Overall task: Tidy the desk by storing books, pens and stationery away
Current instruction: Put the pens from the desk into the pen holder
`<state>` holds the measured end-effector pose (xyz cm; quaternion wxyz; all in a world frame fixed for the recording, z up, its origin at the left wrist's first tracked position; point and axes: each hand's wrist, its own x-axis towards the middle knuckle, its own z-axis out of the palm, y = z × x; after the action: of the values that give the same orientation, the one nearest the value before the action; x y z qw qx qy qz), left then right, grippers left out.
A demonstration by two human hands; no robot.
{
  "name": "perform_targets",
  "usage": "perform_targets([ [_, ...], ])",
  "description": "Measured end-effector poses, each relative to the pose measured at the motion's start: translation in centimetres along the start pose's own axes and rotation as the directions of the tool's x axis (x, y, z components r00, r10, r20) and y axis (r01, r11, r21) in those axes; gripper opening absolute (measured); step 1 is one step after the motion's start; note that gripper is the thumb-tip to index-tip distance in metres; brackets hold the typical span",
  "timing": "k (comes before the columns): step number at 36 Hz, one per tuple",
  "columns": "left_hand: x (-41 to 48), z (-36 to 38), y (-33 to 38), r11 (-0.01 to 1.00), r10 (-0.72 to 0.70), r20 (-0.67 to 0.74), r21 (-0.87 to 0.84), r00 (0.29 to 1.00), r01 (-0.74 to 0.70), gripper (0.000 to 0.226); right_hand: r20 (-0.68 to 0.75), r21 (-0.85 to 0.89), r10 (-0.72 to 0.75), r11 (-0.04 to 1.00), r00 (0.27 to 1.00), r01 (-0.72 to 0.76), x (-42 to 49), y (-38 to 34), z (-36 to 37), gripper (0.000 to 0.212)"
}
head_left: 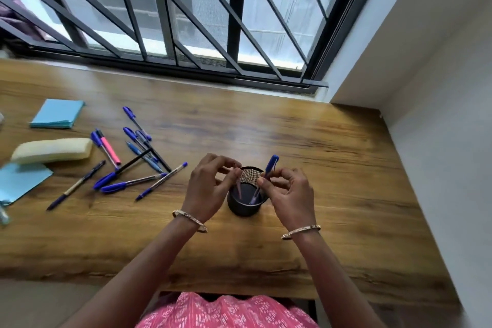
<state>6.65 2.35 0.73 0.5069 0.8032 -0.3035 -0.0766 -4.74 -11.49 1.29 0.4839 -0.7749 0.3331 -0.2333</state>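
Two pens sit tip-down in the mesh pen cup (243, 208) so they stand upright. Left hand (210, 189) pinches a pale pen (238, 189); right hand (287, 194) pinches a blue-capped pen (269, 170). Other loose pens (133, 162) wait at cup's 9 o'clock on bench (332, 168).

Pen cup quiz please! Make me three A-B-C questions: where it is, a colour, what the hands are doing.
1. Where does the cup stand? A on the floor B on the desk, between the left hand and right hand C on a chair
2. What colour is the cap of the pen in the right hand? A blue B green C red
3. What are the hands doing? A clapping B lying flat C each pinching a pen that dips into the cup
1 B: a hand sits each side. 2 A: the cap pokes up blue. 3 C: the left pinches a pale pen too.
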Motion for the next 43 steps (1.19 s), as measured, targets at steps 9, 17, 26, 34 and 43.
perform_targets([
  [9,-0.2,-0.5,-0.6,0.994,-0.068,0.012,-0.083,0.998,0.069,0.031,0.059,-0.276,-0.113,0.953,0.992,0.125,0.9,0.7,0.0,0.026],
  [17,-1.0,-4.9,-4.0,0.970,-0.237,-0.204,0.008,0.950,0.243,0.023,-0.020,-0.198,-0.159,0.968,0.987,0.152,1.3,-1.9,-0.6,0.036],
  [26,-3.9,-10.1,-9.5,0.758,-0.323,-0.419,0.422,0.849,0.497,0.013,-0.011,-0.239,-0.608,0.772,0.794,0.589,-0.4,-7.3,3.3,0.006],
  [34,-3.9,-11.8,-11.0,0.621,-0.366,-0.396,0.570,0.842,0.538,0.034,0.622,-0.234,-0.451,0.674,0.641,0.701,-2.1,-6.0,13.6,0.021],
  [43,-3.0,-12.3,-10.9,0.584,-0.350,-0.374,0.630,0.858,0.513,0.023,0.722,-0.373,-0.397,0.466,0.567,0.802,-0.6,-3.2,19.6,0.032],
])
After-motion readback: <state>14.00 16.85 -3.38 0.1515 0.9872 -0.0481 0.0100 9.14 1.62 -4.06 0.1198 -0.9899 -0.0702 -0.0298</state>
